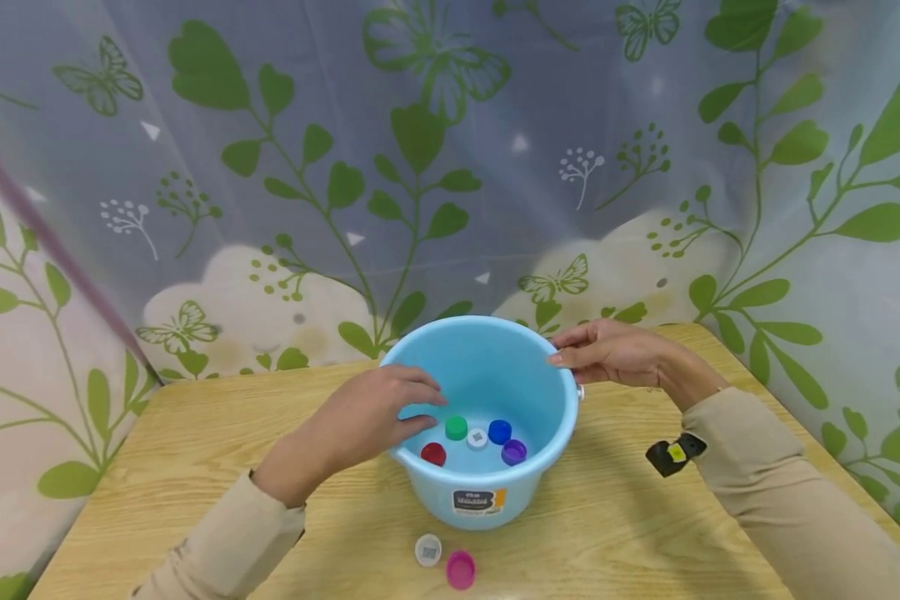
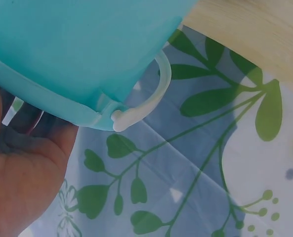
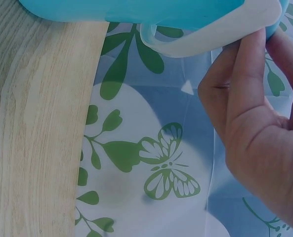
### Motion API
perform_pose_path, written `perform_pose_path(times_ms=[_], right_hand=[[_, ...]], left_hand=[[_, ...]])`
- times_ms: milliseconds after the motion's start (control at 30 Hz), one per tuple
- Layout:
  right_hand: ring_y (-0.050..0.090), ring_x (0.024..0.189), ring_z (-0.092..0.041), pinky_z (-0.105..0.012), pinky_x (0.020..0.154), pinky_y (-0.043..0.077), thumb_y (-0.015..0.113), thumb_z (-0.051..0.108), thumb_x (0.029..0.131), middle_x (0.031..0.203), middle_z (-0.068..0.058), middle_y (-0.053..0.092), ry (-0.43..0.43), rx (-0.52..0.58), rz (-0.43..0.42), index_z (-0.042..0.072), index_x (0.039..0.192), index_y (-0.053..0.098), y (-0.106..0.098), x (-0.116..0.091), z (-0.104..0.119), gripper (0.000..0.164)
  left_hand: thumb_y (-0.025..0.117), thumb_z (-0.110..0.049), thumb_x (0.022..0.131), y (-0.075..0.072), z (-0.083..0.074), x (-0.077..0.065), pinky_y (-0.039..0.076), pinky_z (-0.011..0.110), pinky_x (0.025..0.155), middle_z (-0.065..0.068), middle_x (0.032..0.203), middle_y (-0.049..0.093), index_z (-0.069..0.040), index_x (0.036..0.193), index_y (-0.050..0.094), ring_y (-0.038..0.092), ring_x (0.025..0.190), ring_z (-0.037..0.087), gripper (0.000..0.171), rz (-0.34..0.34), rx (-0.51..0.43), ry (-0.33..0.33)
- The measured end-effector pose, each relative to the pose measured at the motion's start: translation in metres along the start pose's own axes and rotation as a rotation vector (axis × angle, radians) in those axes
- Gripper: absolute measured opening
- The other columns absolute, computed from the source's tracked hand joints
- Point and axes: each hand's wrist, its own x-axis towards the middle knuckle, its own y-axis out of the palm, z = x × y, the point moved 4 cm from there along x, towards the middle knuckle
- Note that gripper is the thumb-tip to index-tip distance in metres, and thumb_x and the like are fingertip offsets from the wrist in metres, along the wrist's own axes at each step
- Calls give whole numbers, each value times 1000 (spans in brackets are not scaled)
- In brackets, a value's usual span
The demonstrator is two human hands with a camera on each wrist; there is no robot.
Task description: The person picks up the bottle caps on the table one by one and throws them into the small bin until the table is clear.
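A light blue bucket (image 1: 468,354) stands upright on the table. Inside it, on the bottom, lie a red cap (image 1: 433,454), a green cap (image 1: 456,428), a white cap (image 1: 477,438), a blue cap (image 1: 499,432) and a purple cap (image 1: 514,452). Over the left rim reaches my left hand (image 1: 371,417), its fingers loosely spread above the caps and nothing seen between them. My right hand (image 1: 618,354) pinches the right rim beside the handle joint, thumb at the rim and fingers outside. The white handle (image 3: 210,37) hangs behind the bucket.
On the table (image 1: 232,433), in front of the bucket, lie another white cap (image 1: 428,550) and a pink cap (image 1: 461,570). A patterned curtain (image 1: 307,167) hangs behind the table. A small black device (image 1: 675,454) is fastened at the right sleeve.
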Motion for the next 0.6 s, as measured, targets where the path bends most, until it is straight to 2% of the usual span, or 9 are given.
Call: perform_pose_path(times_ms=[100, 267, 467, 600], right_hand=[[66, 96, -27, -42, 88, 52, 61, 8, 94, 112, -19, 64, 0, 0, -1, -13, 134, 43, 0, 0, 0, 48], [66, 96, -27, -42, 88, 52, 60, 8, 94, 112, -19, 63, 3, 3, -2, -13, 133, 43, 0, 0, 0, 48], [66, 96, -27, -42, 88, 52, 61, 8, 94, 112, -19, 63, 8, -3, -11, -14, 134, 42, 1, 0, 1, 49], [66, 97, -28, -42, 88, 52, 62, 9, 94, 112, -19, 63, 11, -14, -21, -13, 134, 42, 1, 0, 2, 51]], left_hand=[[77, -16, 82, -1, -1, -2, 54, 37, 87, 2, 106, 67, -11, 103, 73, 61, 102, 20, 22, -51, 42, 22], [78, -15, 80, -3, -3, -8, 55, 34, 84, 2, 107, 66, -12, 103, 73, 61, 102, 20, 23, -181, 114, 66], [78, -12, 79, -9, -13, -18, 57, 36, 80, 6, 106, 66, -10, 104, 73, 62, 99, 22, 25, -421, 182, 107], [72, -13, 83, -15, -19, -29, 58, 37, 74, 7, 103, 66, -7, 105, 71, 63, 92, 23, 23, -556, 178, 93]])
